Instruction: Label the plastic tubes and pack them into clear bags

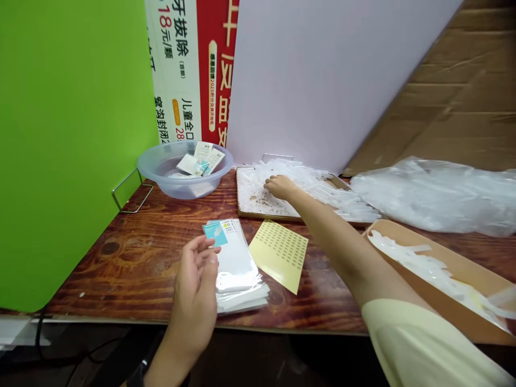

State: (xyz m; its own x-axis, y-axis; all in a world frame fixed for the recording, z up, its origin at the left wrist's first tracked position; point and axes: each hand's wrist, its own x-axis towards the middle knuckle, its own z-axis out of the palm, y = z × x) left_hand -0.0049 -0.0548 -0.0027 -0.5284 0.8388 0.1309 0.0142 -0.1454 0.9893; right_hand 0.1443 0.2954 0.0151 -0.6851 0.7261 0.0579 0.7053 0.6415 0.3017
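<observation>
My left hand (197, 285) hovers at the left side of a stack of clear plastic sleeves (236, 263), its fingers loosely bent and apart, with nothing held. The top sleeve shows a card with a blue panel. My right hand (280, 187) reaches across to a shallow tray (266, 214) heaped with thin, translucent plastic strips (298, 174). Its fingers are curled down at the left side of the heap, and whatever they pinch is hidden. Between the stack and my right forearm lies a yellow sheet (278, 255) with rows of small dark dots.
A translucent basin (161, 174) at the back left holds several printed packets (201, 161). Right of the tray are a large clear plastic bag (435, 196) and an orange bin (455, 252) with white strips. Green (72, 134) and pale (310, 80) panels stand behind, with metal brackets.
</observation>
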